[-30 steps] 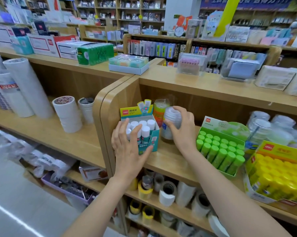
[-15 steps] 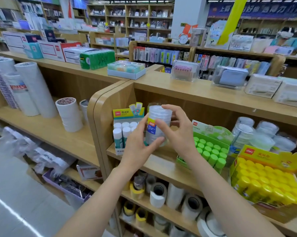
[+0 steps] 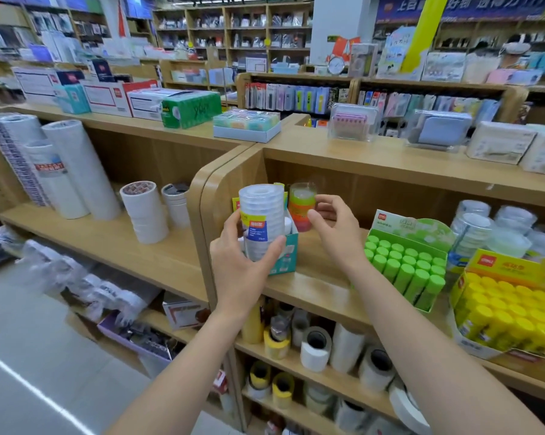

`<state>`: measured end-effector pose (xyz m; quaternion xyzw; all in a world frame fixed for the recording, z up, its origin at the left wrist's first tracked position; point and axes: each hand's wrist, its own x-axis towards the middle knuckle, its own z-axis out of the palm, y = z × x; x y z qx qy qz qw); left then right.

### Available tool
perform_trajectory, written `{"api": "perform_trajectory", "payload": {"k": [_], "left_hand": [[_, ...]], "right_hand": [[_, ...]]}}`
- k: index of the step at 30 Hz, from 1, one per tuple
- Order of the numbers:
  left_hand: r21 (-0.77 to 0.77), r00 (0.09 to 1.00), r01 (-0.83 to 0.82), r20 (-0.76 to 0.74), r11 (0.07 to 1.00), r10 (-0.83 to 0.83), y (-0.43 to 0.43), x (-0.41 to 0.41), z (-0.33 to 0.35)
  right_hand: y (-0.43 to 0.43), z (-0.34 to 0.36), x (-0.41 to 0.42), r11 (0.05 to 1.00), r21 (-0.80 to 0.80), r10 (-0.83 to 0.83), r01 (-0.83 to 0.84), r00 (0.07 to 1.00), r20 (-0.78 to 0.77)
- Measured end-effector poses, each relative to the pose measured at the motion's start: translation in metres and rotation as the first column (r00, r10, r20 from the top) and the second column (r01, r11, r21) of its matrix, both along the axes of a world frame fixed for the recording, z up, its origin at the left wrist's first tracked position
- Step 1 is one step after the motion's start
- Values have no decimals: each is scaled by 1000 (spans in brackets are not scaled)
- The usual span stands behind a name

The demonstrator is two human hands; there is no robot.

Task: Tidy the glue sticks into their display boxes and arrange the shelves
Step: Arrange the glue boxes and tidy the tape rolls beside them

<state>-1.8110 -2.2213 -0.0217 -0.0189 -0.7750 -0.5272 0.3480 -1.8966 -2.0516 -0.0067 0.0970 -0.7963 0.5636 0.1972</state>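
Clear stacked tape rolls (image 3: 258,221) sit gripped in the left hand (image 3: 239,271), just before the teal glue-stick box (image 3: 288,251). Behind it the right hand (image 3: 334,227) curls at the orange tape stack (image 3: 301,208); pinching or not, unclear. Likely clearing strays; next, rehome them.

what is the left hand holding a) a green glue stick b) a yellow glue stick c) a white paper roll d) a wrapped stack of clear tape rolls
d: the left hand grips the stack of clear tape rolls, in front of the teal glue stick box.
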Motion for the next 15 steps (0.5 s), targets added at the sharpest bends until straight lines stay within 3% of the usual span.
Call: {"api": "perform_trajectory", "payload": {"k": [7,15], "left_hand": [[21,1000,7,8,1000,-7,-8,4,-5],[59,999,-45,7,997,44,-4,-2,-7]], "right_hand": [[-19,-17,-39,995,-3,-101,102,990,95],[-31,-27,-80,986,121,-134,118,983,128]]}}
